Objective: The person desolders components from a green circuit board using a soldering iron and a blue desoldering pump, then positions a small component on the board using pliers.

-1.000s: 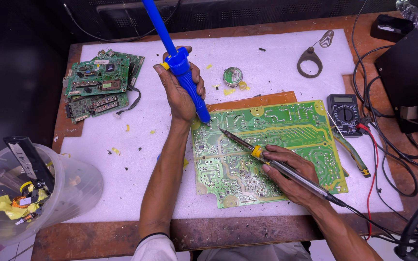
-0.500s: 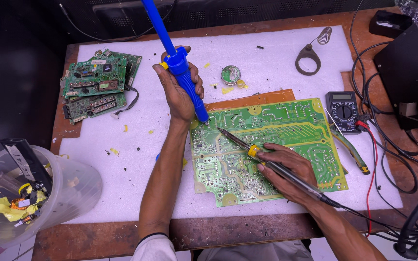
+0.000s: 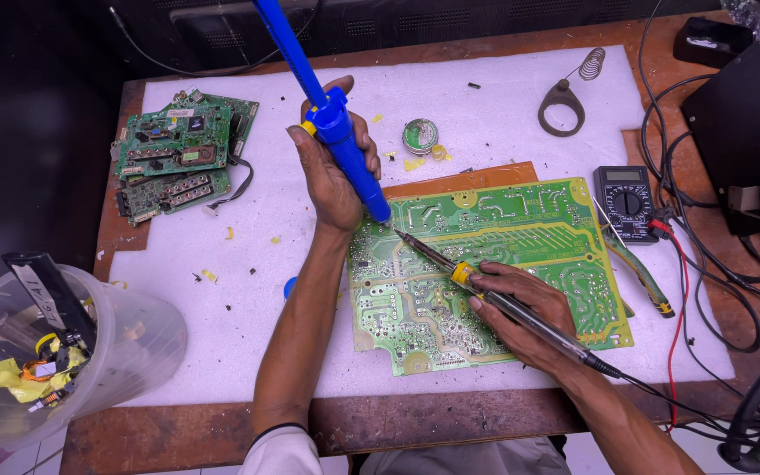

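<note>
Compared with the picture of half a second ago, almost nothing has moved: both hands stay over the board, and the iron tip is at nearly the same spot, close below the pump nozzle.

In the head view, the left hand [image 3: 332,176] has its fingers closed around the blue plastic desoldering pump [image 3: 332,114], with the thumb side near the yellow ring. The long axis of the pump runs from the top edge of the picture down and to the right, and its nozzle points onto the upper left corner of the large green printed circuit board [image 3: 485,273], which lies flat on the white foam mat [image 3: 248,299].

The right hand [image 3: 521,308] grips like a pen the soldering iron with black handle and yellow collar [image 3: 503,295]. Its long axis goes from lower right to upper left, and the metal tip points at the board just beside the nozzle; whether the two touch, I cannot tell. The left hand is nearer to this point, the right hand further down the board.

A black multimeter [image 3: 624,198] lies just right of the board.
</note>
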